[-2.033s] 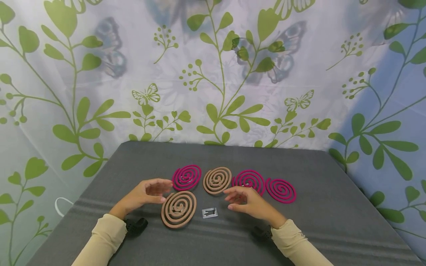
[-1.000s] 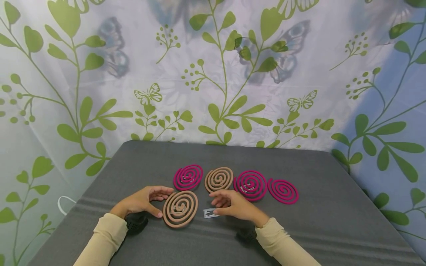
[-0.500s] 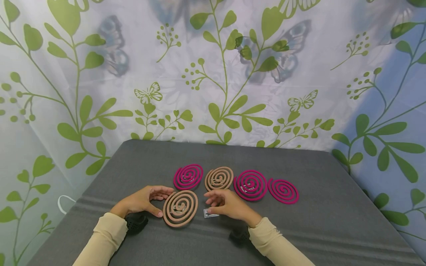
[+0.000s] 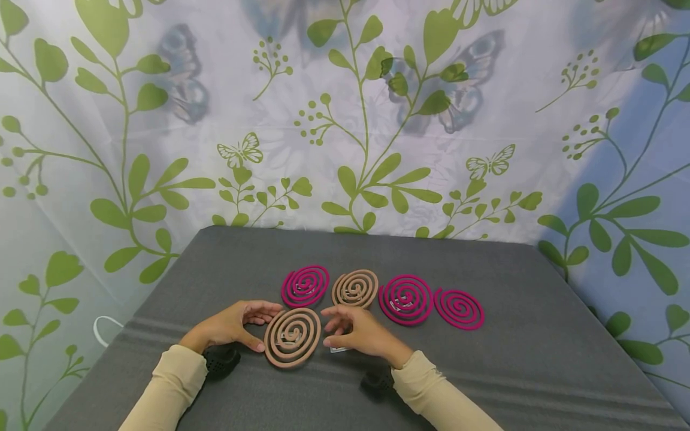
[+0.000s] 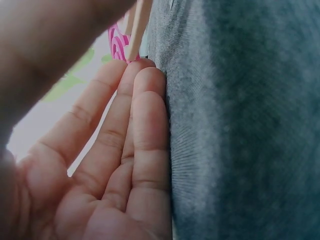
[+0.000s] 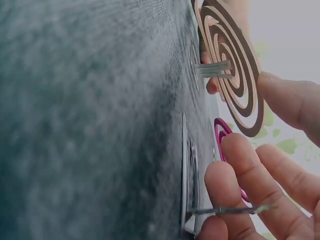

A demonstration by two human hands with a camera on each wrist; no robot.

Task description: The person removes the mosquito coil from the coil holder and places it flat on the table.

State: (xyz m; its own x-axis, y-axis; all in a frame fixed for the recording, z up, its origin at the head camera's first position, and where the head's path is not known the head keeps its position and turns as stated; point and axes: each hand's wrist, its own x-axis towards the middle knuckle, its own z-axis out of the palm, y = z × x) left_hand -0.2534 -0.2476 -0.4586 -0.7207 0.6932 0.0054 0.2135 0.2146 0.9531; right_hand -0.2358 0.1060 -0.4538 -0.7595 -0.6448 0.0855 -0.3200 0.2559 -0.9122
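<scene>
A tan mosquito coil (image 4: 291, 339) sits raised on a small metal stand (image 6: 215, 68) near the front of the table. My left hand (image 4: 232, 326) is at its left side, thumb and fingertips at the rim; in the left wrist view its fingers (image 5: 115, 135) lie nearly straight along the cloth. On the other side, my right hand (image 4: 358, 335) has its fingers spread and thumb close to the coil's right rim; whether it touches, I cannot tell. Beneath the right hand lies a bare metal stand (image 4: 338, 349), mostly hidden, its prong upright in the right wrist view.
Behind the hands are a pink coil (image 4: 305, 287), another tan coil (image 4: 354, 288) and a larger pink coil (image 4: 405, 300), each with a metal stand showing. A further pink coil (image 4: 459, 309) lies at the right. The grey cloth-covered table (image 4: 512, 371) meets a leaf-patterned curtain (image 4: 345, 120).
My right hand has moved left over the bare stand to the front tan coil's right side. My left hand came slightly closer to the coil's rim, then stayed there.
</scene>
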